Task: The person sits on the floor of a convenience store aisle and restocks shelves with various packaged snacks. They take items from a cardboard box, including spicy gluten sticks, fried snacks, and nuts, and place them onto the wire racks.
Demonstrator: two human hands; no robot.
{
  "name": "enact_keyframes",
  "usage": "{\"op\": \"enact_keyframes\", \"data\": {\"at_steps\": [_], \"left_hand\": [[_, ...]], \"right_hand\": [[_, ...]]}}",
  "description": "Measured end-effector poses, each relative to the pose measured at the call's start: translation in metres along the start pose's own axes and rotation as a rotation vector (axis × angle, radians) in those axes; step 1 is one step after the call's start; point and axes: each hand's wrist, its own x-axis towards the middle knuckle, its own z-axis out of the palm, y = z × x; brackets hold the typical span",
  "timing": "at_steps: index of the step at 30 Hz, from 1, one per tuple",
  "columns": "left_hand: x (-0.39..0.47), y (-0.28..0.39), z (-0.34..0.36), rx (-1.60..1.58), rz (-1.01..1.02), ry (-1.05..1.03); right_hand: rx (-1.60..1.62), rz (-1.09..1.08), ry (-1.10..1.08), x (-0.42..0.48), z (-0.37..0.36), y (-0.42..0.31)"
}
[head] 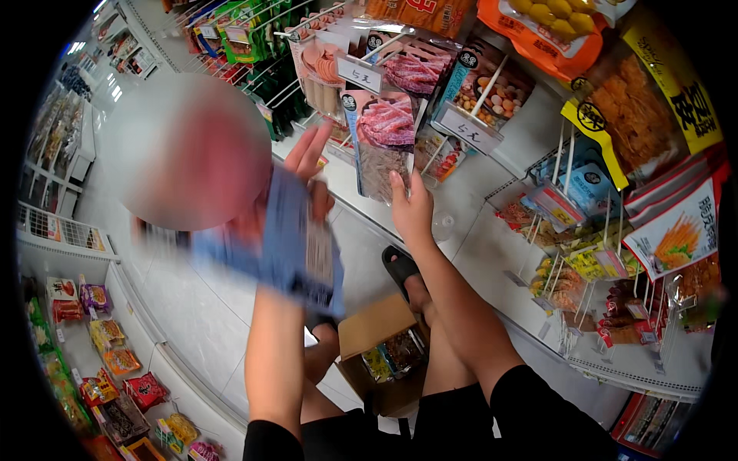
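My left hand (311, 155) is raised at centre left, fingers pointing up. Blurred blue snack packets (288, 242) lie over its palm and wrist, so its grip on them is mostly hidden. Toward the shelf reaches my right hand (412, 210), its thumb and fingers at the lower edge of a hanging packet of pink and white candy strips (386, 132). That packet is at the front of a wire hook below a handwritten price tag (359, 73). Beside it hangs a packet picturing round sweets (496, 92), behind another tag (468, 128).
An opened cardboard box (377, 328) holding packets stands between my legs. Large hanging snack bags (640, 109) and wire hooks crowd the right side. A lower shelf (357, 193) edges the tiled aisle (190, 311). Another person, partly blurred, is at upper left.
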Motion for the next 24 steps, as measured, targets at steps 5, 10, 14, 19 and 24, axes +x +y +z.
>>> {"op": "enact_keyframes", "data": {"at_steps": [5,10,14,19,24], "left_hand": [[0.078,-0.007,0.006,-0.128,-0.122,0.026],[0.084,0.001,0.009,-0.136,-0.037,0.033],[0.081,0.018,0.014,0.135,0.092,-0.171],[0.095,0.026,0.031,0.109,0.102,-0.17],[0.097,0.03,0.038,0.121,0.136,-0.181]], "right_hand": [[-0.03,-0.117,0.021,0.012,0.017,0.01],[-0.058,-0.142,0.033,0.018,0.015,0.005],[0.05,-0.138,0.079,0.015,0.02,0.002],[0.217,-0.149,0.112,0.016,0.037,-0.004],[0.4,-0.114,0.088,0.015,0.046,-0.018]]}}
